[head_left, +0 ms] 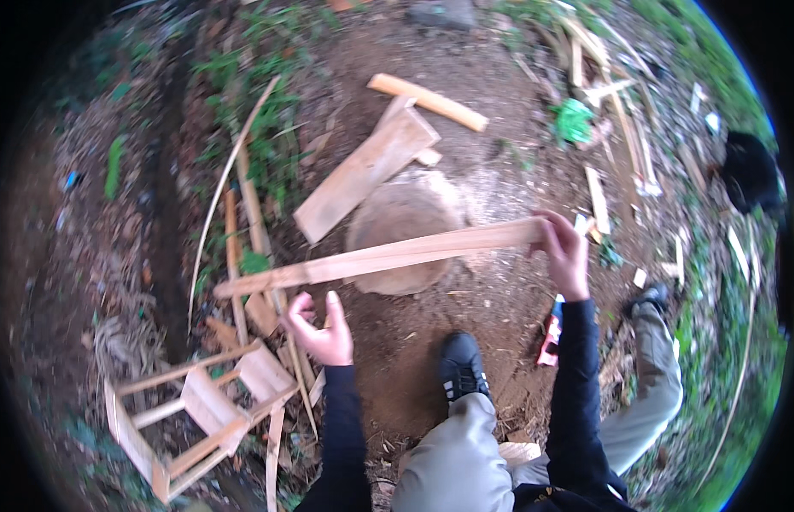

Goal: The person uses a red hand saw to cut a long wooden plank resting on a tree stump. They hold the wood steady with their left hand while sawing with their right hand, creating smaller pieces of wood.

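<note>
A long, thin wooden slat [414, 250] spans the space before me, slightly tilted, its right end higher in the picture. My right hand [563, 254] grips that right end between thumb and fingers. Just below the slat's left part is my left hand [322, 331], open, thumb and fingers apart, holding nothing. Under the slat stands a round tree stump [401, 209], partly covered by it. A wide flat board [367, 175] leans or lies at the stump's far left edge, over other pieces.
A small wooden frame [211, 410] with crosspieces sits at lower left. A squared wooden bar [428, 101] lies beyond the stump. Wood offcuts [598, 200] and a green bag [572, 121] are at right. A red packet [551, 334] lies near my right forearm.
</note>
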`<action>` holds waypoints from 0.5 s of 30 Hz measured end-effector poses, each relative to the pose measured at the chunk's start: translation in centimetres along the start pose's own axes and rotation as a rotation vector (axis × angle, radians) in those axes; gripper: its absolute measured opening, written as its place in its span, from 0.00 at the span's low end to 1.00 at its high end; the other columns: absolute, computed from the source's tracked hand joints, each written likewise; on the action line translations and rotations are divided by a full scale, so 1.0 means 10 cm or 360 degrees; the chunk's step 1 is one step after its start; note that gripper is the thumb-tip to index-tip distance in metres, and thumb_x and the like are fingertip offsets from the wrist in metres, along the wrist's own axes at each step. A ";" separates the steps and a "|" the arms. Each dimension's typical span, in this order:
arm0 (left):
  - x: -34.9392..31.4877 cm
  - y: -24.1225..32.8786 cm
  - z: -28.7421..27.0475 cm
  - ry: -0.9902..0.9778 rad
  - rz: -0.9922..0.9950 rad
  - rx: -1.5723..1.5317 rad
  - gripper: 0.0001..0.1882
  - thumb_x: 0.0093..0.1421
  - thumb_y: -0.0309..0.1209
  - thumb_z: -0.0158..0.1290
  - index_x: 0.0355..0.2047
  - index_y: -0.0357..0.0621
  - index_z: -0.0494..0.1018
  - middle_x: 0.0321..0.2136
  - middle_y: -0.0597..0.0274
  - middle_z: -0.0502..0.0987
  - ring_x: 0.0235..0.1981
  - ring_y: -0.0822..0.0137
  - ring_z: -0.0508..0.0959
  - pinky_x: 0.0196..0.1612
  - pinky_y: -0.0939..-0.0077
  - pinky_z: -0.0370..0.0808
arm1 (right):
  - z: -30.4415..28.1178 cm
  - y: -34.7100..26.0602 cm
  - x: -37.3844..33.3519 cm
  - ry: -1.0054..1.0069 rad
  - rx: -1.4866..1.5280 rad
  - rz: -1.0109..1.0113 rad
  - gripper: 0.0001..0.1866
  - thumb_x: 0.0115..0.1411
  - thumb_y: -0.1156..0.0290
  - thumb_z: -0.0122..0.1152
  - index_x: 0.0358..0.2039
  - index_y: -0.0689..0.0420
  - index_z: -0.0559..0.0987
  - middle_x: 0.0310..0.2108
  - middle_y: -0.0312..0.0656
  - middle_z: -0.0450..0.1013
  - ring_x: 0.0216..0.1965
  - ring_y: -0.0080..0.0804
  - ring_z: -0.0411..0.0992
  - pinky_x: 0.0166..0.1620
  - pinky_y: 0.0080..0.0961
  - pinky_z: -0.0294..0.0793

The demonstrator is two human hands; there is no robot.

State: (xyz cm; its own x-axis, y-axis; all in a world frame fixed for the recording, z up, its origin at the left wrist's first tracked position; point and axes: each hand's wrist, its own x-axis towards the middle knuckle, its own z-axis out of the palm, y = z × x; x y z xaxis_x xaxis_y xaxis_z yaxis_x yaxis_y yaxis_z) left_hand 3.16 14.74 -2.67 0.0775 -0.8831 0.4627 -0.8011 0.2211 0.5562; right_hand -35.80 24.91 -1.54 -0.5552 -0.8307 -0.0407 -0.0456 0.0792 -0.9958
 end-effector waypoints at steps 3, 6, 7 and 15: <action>-0.22 0.03 0.31 -0.0336 -0.1217 -0.0881 0.21 0.69 0.48 0.53 0.45 0.41 0.72 0.33 0.66 0.75 0.32 0.76 0.72 0.34 0.78 0.69 | 0.03 0.05 0.00 -0.0002 0.0056 -0.0021 0.16 0.73 0.69 0.50 0.52 0.67 0.76 0.33 0.40 0.77 0.26 0.22 0.76 0.31 0.21 0.78; -0.11 0.25 0.46 -0.0286 -0.1272 -0.1236 0.20 0.71 0.49 0.49 0.43 0.45 0.76 0.29 0.74 0.70 0.30 0.81 0.68 0.32 0.83 0.65 | -0.01 0.08 0.02 0.0003 -0.0007 -0.0013 0.16 0.73 0.70 0.51 0.53 0.69 0.75 0.32 0.42 0.77 0.25 0.23 0.77 0.31 0.21 0.78; -0.03 0.23 0.51 -0.0246 -0.1272 -0.1312 0.20 0.71 0.49 0.50 0.43 0.45 0.76 0.28 0.76 0.68 0.29 0.81 0.67 0.32 0.83 0.64 | -0.01 0.09 0.02 -0.0025 0.0026 -0.0002 0.16 0.73 0.70 0.51 0.53 0.69 0.75 0.32 0.42 0.78 0.26 0.23 0.77 0.31 0.21 0.78; 0.42 0.73 0.30 0.0086 -0.0960 -0.2017 0.19 0.70 0.38 0.52 0.55 0.40 0.71 0.48 0.59 0.76 0.46 0.72 0.76 0.47 0.72 0.74 | 0.00 0.09 -0.24 0.0123 0.0294 -0.0019 0.17 0.73 0.68 0.51 0.55 0.67 0.73 0.40 0.44 0.76 0.33 0.25 0.78 0.34 0.22 0.80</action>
State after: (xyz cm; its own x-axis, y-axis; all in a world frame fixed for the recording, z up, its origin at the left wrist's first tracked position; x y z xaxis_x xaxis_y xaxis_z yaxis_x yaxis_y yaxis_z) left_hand -4.18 11.35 1.26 0.2583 -0.9643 -0.0579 0.4335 0.0621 0.8990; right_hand -34.53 27.02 -2.38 -0.6178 -0.7858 -0.0296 0.0966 -0.0385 -0.9946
